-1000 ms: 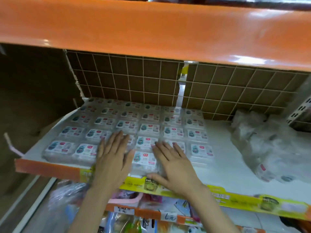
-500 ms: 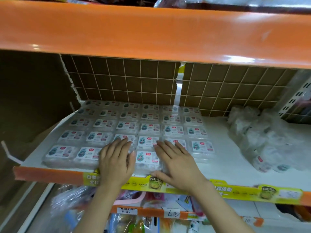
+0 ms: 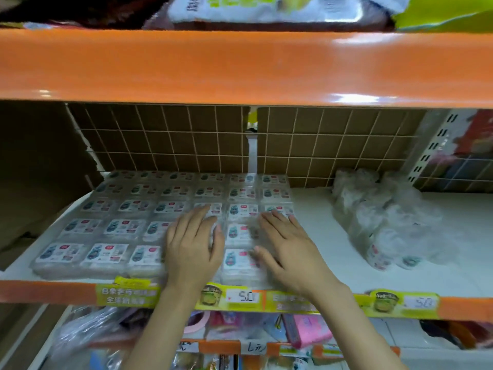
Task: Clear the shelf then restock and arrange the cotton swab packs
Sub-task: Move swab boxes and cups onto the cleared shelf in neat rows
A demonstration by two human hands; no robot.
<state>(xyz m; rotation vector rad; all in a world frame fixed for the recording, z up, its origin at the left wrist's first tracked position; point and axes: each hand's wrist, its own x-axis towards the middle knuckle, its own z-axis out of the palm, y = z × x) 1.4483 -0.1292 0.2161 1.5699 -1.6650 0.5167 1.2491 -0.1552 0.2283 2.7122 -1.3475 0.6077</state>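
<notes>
Hands (image 3: 193, 247) (image 3: 289, 249) flat on swab packs (image 3: 106, 253) (gridded), bagged packs (image 3: 384, 222) right

An orange shelf edge (image 3: 240, 68) ran across the top of the view, with white and green packaged goods (image 3: 266, 8) stacked above it. Behind stood a brown panel fronted by a wire grid (image 3: 173, 140). Yellow-green price labels (image 3: 240, 296) marked "5.0" lined the front rail. At right, a slotted white upright (image 3: 437, 145) rose beside blurred red goods (image 3: 477, 134). On the tier below, a pink pack (image 3: 306, 331) lay among other wrapped goods above a handwritten price tag (image 3: 253, 347).
</notes>
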